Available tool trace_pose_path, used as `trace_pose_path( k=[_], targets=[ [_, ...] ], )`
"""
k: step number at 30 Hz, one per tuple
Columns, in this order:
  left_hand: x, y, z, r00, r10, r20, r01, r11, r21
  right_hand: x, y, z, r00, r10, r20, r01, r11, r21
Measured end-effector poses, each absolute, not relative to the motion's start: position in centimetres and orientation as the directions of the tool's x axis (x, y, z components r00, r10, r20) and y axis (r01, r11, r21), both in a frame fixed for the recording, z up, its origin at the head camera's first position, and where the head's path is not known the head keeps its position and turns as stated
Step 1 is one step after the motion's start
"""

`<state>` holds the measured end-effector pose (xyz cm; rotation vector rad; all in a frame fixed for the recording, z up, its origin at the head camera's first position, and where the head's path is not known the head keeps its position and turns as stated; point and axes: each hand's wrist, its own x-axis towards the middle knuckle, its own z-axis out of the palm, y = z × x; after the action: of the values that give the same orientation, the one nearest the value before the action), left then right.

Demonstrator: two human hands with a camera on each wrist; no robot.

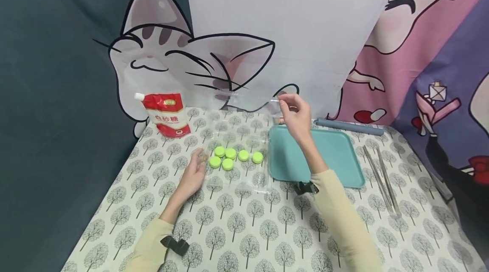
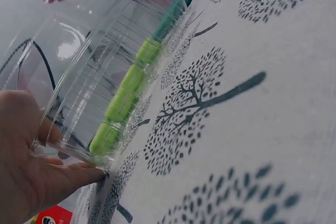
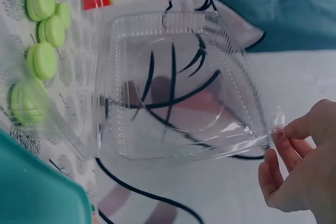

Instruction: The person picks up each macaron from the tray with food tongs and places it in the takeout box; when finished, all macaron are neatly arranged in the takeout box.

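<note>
A clear plastic hinged box sits on the table with its lid raised upright at the back. Several light green macarons lie in the base, grouped toward its left and middle. My right hand pinches the raised lid's right corner between thumb and fingers, clear in the right wrist view. At the base's left side, my left hand holds the wall; the left wrist view shows its fingers on both sides of the plastic edge.
A red and white pouch with a white cap stands at the back left. A teal tray lies right of the box, with a grey-blue roll behind it. Metal tongs lie at the far right. A tree-print cloth covers the table.
</note>
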<state>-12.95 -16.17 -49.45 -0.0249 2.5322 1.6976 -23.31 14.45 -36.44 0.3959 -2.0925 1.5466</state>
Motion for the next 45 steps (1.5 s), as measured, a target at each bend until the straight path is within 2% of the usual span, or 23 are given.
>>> trace_pose_path(
  k=[7, 12, 17, 24, 30, 35, 45],
  targets=[
    [-12.8, -16.6, -48.8, -0.993, 0.018, -0.116, -0.101, 0.371, 0.923, -19.1, 15.2, -35.7, -0.806, -0.114, 0.580, -0.569, 0.419, -0.708],
    [-12.5, -16.9, -47.9, -0.993, 0.032, -0.113, -0.093, 0.370, 0.924, -17.0, 16.1, -36.4, -0.775, -0.214, 0.595, -0.620, 0.436, -0.652],
    [-11.6, -17.5, -46.5, -0.993, 0.044, -0.106, -0.079, 0.406, 0.910, -15.0, 16.8, -37.9, -0.706, -0.311, 0.637, -0.702, 0.429, -0.569],
    [-10.4, -18.1, -44.8, -0.997, -0.021, -0.069, -0.070, 0.468, 0.881, -12.7, 17.7, -40.0, -0.562, -0.453, 0.692, -0.826, 0.346, -0.445],
    [-9.6, -18.3, -45.1, -0.996, -0.039, -0.078, -0.088, 0.461, 0.883, -11.6, 18.0, -41.7, -0.505, -0.551, 0.664, -0.863, 0.312, -0.398],
    [-9.1, -18.1, -45.7, -0.996, -0.057, -0.070, -0.088, 0.436, 0.896, -11.1, 18.1, -43.0, -0.505, -0.584, 0.636, -0.862, 0.308, -0.403],
    [-8.1, -17.6, -46.3, -0.987, -0.125, -0.099, -0.146, 0.454, 0.879, -10.2, 18.4, -45.4, -0.628, -0.603, 0.492, -0.767, 0.371, -0.524]
  ],
)
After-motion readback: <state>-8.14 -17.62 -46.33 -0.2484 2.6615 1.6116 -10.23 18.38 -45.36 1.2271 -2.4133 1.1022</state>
